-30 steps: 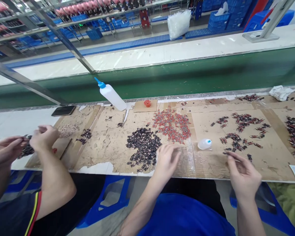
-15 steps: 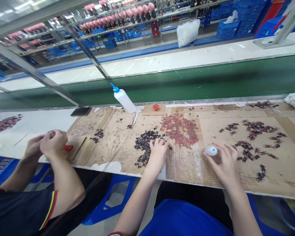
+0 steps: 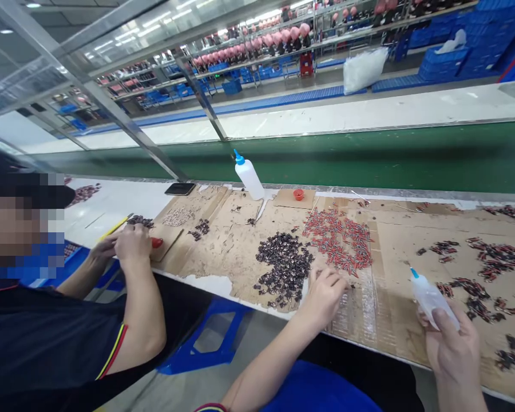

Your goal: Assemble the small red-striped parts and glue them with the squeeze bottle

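Right hand (image 3: 452, 343) nearest to us, at the bench's near edge: fingers wrapped round a small squeeze bottle (image 3: 429, 297), blue nozzle tilted up and to the left, bottle lifted clear of the cardboard sheet (image 3: 240, 252). We judge the bottle light and soft-walled; it should give under pressure, so hold it about the belly with thumb and fingers and keep the squeeze gentle. The plastic looks smooth, perhaps slick if wet.

Left hand (image 3: 326, 289) rests on the cardboard between the two heaps, fingers curled in and pinched. Whether a part sits between the fingertips we cannot tell; too small to see.

Just left of that hand, a heap of dark small parts (image 3: 285, 269). Just beyond it, a heap of red small parts (image 3: 341, 240). Both look tiny, hard and light, likely to scatter at a nudge; we would pick them singly by the tips. More dark pieces (image 3: 484, 274) lie strewn to the right, near the bottle.

Further left, a co-worker's hands (image 3: 129, 243) are closed together over the bench edge, a red item just beside them.

Toward the back of the cardboard: a larger white bottle (image 3: 249, 177) with blue spout, leaning; a red cap (image 3: 298, 194) close to its right; a dark phone (image 3: 179, 189) to its left.

Beyond, a green conveyor belt (image 3: 369, 154) runs across. Blue crates and pink goods on racks far behind.
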Tool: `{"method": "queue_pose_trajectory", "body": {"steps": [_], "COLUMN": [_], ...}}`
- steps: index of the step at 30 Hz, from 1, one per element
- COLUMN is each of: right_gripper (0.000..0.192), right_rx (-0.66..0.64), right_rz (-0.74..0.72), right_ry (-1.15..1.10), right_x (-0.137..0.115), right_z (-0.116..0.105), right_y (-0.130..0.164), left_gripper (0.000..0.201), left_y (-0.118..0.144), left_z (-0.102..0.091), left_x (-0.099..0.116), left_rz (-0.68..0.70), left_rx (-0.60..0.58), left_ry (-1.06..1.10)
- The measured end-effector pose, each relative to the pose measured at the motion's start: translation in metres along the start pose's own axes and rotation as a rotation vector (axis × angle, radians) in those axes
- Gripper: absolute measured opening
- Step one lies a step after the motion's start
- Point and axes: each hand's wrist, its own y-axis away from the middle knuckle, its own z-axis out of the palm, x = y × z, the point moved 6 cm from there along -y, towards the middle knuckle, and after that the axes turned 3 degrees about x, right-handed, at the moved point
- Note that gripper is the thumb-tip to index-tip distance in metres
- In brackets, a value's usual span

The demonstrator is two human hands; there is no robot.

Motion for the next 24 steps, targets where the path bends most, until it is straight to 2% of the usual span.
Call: {"method": "queue_pose_trajectory", "body": {"steps": [2, 5, 10, 13, 15, 19, 24], "right_gripper": [0.039, 0.034, 0.037, 0.035, 0.034, 0.036, 0.04], "right_rx": [0.029, 0.083, 0.153, 0.173, 0.141, -0.011, -0.051], "right_rz": [0.035, 0.045, -0.009, -0.113, -0.192, -0.284, -0.343], "right_ry": [-0.101, -0.11, 0.034, 0.214, 0.327, 0.474, 0.575], "right_x": [-0.001, -0.002, -0.005, -0.014, -0.02, -0.023, -0.02], "right_z": [-0.002, -0.003, 0.004, 0.013, 0.022, 0.04, 0.043], "right_y": [0.001, 0.002, 0.012, 0.022, 0.029, 0.035, 0.034], "left_gripper": [0.014, 0.013, 0.015, 0.017, 0.017, 0.016, 0.016], "left_y": [0.003, 0.007, 0.009, 0.009, 0.009, 0.008, 0.007], "left_z": [0.005, 0.004, -0.002, -0.002, -0.002, 0.0, 0.001], "left_x": [0.001, -0.001, -0.005, -0.006, -0.006, -0.006, -0.008], "left_rz": [-0.007, -0.064, -0.158, -0.188, -0.194, -0.207, -0.248], "left_rx": [-0.006, 0.006, -0.002, -0.004, 0.003, 0.004, 0.005], "left_ry": [0.021, 0.069, 0.167, 0.194, 0.207, 0.226, 0.239]}}
